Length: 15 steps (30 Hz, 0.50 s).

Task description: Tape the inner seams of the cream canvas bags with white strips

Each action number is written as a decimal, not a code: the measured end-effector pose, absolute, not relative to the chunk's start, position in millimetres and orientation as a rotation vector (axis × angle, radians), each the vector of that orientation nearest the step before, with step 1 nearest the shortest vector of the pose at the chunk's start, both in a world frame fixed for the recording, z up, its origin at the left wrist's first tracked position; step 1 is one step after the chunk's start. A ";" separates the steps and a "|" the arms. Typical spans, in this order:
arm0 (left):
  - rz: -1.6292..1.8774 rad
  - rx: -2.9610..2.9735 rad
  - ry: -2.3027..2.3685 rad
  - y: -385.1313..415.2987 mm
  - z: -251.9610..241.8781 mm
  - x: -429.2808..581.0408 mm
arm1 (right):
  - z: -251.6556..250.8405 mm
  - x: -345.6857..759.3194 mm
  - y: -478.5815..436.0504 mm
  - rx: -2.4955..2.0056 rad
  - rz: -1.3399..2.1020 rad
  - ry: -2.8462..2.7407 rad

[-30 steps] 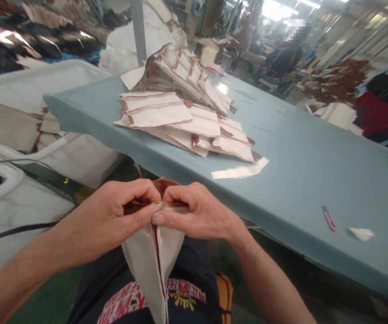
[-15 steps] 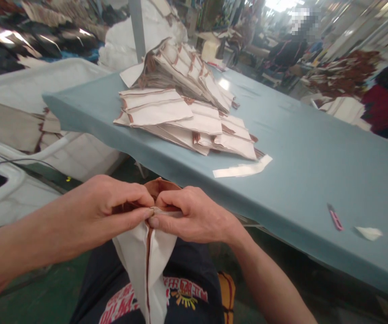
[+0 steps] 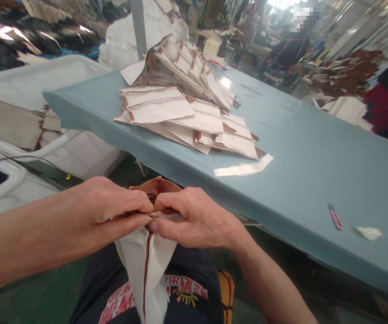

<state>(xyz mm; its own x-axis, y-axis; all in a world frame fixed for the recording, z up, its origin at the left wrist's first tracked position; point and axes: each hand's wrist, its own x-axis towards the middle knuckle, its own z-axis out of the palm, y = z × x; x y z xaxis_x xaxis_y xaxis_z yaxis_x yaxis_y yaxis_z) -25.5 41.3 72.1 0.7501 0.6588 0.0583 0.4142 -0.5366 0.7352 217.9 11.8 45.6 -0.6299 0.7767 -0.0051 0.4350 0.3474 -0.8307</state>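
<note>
A cream-coloured fabric piece (image 3: 156, 265) with a brown-edged seam down its middle hangs over my lap. My left hand (image 3: 123, 209) pinches its upper edge between thumb and fingers at the seam. Close against it, my right hand (image 3: 189, 216) grips the same edge just right of the seam, thumb in front. Behind the fingers shows the piece's brown inner side (image 3: 160, 183). The fingertips nearly touch, and they hide the exact spot being held.
Stacks of similar cream pieces (image 3: 160, 108) with brown edges lie on the blue-covered table (image 3: 302, 162). A cream strip (image 3: 244, 168), a pink-handled cutter (image 3: 335, 218) and a scrap (image 3: 368, 232) lie there too. White bins (image 3: 79, 150) stand at left; a person (image 3: 286, 51) is far back.
My left wrist and forearm have shifted slightly, and the fingers have adjusted at the seam. Both hands keep their hold on the fabric piece.
</note>
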 end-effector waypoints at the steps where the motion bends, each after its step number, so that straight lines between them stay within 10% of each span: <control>1: 0.429 2.277 0.757 42.4 71.7 -27.0 | 45.3 217.7 12.0 -1.069 1.202 -2.220; 15: 0.677 2.978 0.594 28.2 47.1 -27.8 | 59.6 217.1 18.9 -1.222 1.221 -2.232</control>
